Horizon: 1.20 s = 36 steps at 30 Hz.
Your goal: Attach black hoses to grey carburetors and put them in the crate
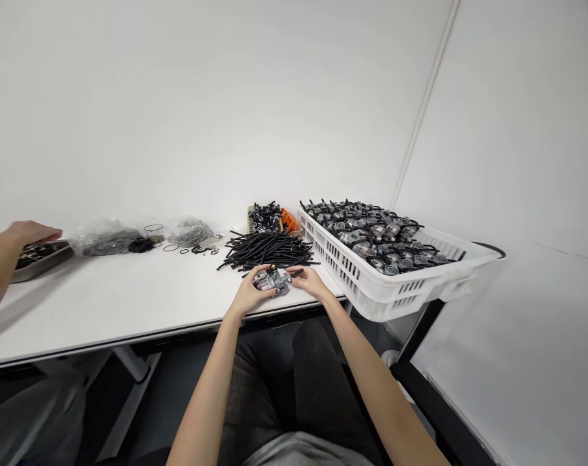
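Near the table's front edge, my left hand (250, 292) is closed around a silver metal carburetor (273, 281). My right hand (309, 281) pinches a short black rubber hose (297, 273) against the right side of the carburetor; whether the hose is fitted onto it I cannot tell. Just behind my hands lies a loose pile of black rubber hoses (267, 249). To the right stands a white plastic crate (371, 294) holding rows of carburetors with black hoses (371, 233).
Behind the hose pile are a box of small black and metal parts (264, 217) and an orange container (288, 221). Plastic bags of parts (104, 236) and black rings (171, 247) lie leftward. Another person's hand (32, 232) is over a metal tray (44, 262) at far left.
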{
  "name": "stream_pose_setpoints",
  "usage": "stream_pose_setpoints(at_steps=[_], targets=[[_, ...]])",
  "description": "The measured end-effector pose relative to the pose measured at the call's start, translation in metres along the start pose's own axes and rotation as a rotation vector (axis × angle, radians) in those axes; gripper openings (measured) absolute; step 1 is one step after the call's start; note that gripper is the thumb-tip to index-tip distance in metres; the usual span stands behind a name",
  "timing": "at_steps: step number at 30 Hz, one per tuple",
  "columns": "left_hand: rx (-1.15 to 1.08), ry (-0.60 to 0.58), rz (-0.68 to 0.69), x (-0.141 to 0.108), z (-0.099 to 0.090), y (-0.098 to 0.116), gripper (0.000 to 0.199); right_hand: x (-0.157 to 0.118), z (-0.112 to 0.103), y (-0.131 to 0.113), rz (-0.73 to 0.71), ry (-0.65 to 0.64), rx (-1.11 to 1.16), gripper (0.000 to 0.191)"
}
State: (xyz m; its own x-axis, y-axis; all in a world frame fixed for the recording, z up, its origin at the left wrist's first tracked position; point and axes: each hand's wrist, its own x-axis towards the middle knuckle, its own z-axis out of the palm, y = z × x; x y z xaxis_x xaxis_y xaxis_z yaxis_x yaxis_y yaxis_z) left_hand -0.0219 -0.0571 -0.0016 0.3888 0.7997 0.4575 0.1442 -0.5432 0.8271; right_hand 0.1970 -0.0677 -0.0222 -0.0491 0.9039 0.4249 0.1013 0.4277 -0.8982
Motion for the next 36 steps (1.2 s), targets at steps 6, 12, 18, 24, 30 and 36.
stream_pose_setpoints(at_steps=[6, 12, 18, 24, 30, 36], targets=[[0.020, 0.000, 0.021, 0.000, 0.000, 0.000, 0.064, -0.001, -0.001, 0.000, 0.001, -0.013, 0.011, 0.043], [0.002, 0.005, -0.002, 0.000, 0.001, 0.000, 0.065, 0.001, 0.001, 0.007, 0.034, -0.014, 0.069, 0.049], [0.022, 0.004, 0.013, 0.000, 0.001, 0.001, 0.064, -0.002, 0.001, 0.007, 0.067, -0.013, 0.077, 0.078], [0.003, 0.002, 0.006, 0.000, 0.000, 0.001, 0.065, -0.002, 0.000, 0.001, 0.011, 0.110, -0.124, 0.067], [0.011, 0.006, 0.012, 0.000, 0.001, 0.003, 0.063, -0.005, -0.005, -0.003, 0.033, 0.216, -0.152, 0.044], [0.006, 0.002, 0.004, 0.000, 0.001, 0.002, 0.063, 0.000, -0.005, 0.004, 0.017, 0.175, -0.022, 0.039]])
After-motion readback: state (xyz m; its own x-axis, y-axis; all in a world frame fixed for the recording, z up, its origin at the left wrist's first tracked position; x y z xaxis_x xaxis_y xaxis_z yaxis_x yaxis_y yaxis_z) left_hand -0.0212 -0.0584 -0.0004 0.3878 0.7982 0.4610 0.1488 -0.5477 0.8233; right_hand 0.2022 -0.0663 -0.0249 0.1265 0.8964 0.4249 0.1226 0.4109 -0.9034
